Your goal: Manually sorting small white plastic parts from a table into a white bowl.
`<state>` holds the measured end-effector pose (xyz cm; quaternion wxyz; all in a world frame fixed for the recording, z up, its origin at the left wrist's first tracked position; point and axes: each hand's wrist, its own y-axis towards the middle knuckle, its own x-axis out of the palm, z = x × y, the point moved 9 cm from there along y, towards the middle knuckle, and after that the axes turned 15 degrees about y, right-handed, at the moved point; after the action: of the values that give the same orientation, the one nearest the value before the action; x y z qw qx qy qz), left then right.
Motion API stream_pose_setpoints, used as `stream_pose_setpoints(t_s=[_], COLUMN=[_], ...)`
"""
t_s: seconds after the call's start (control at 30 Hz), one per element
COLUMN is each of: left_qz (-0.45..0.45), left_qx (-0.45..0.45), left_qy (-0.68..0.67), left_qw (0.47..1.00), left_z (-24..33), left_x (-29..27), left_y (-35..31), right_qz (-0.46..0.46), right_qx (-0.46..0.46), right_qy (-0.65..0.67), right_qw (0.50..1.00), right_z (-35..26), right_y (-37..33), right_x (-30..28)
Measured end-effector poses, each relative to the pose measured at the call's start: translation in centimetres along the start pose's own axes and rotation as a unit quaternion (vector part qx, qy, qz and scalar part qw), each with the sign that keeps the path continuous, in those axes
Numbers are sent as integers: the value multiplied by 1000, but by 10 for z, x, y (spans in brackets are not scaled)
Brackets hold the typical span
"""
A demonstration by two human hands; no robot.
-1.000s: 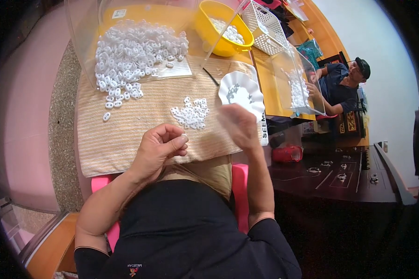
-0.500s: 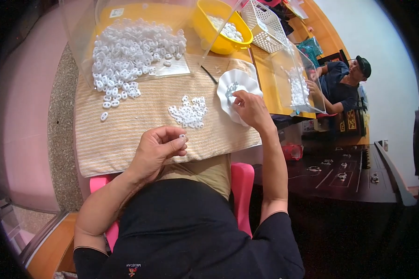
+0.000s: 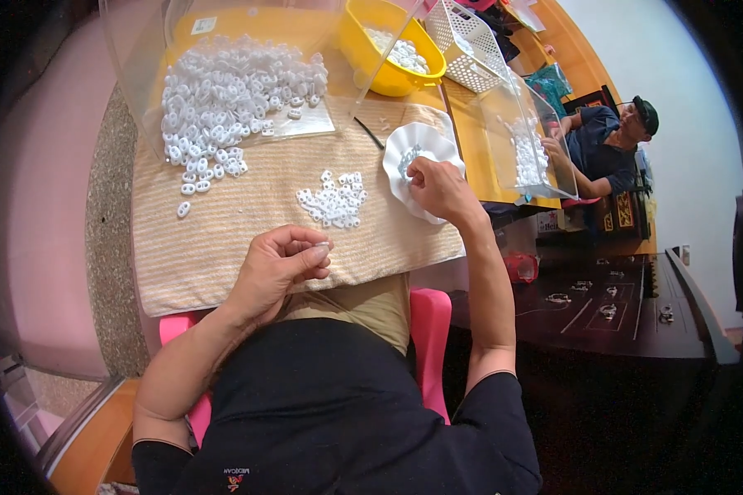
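My left hand [image 3: 274,266] is closed in a pinch near the towel's front edge. Between its thumb and forefinger sits a small white plastic piece [image 3: 324,244], mostly covered by the fingertips. Over a white wavy-rimmed dish [image 3: 444,151] my right hand [image 3: 442,190] has its fingers drawn together, beside small grey pieces [image 3: 409,154] lying in it. Whatever those fingertips hold, if anything, is hidden. A small heap of white two-holed plastic pieces [image 3: 335,204] lies on the striped towel [image 3: 223,247], between my hands and beyond them.
A clear bin [image 3: 332,124] spills a large pile of white pieces [image 3: 231,95] at the far left. Behind the dish stand a yellow basin [image 3: 392,84] and a white perforated basket [image 3: 464,45]. A black stick [image 3: 369,132] lies by the dish. Another person [image 3: 607,148] handles pieces at a clear box [image 3: 545,148].
My right hand has shifted slightly over the dish, its fingers now curled more tightly together. The left hand stays nearly in place, with the white piece showing less between its fingertips.
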<state>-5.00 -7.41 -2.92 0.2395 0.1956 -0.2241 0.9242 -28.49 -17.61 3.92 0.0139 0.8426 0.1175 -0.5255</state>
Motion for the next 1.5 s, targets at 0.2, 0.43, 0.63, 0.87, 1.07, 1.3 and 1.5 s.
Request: stream_pose_setpoints(t_s=[0.2, 0.43, 0.63, 0.87, 1.07, 1.3, 1.5], left_qz=[1, 6, 31, 52, 47, 43, 37], left_qx=[-6, 4, 3, -19, -7, 3, -7], left_qy=[-23, -13, -11, -21, -38, -55, -56], left_qw=[1000, 1000, 999, 998, 998, 998, 998], left_z=[0, 1, -1, 0, -1, 1, -2], left_x=[0, -2, -7, -5, -7, -7, -6], left_y=[0, -1, 0, -1, 1, 0, -1], right_qz=[41, 119, 168, 90, 30, 5, 10], right_qx=[0, -26, -20, -68, -74, -40, -58], right_qy=[43, 157, 219, 469, 534, 575, 579], right_qw=[998, 980, 961, 876, 842, 817, 813], right_z=[4, 24, 9, -52, -97, -93, -95], right_y=[-8, -28, -44, -61, -64, -63, -62], right_x=[-2, -1, -7, 29, 67, 89, 92])
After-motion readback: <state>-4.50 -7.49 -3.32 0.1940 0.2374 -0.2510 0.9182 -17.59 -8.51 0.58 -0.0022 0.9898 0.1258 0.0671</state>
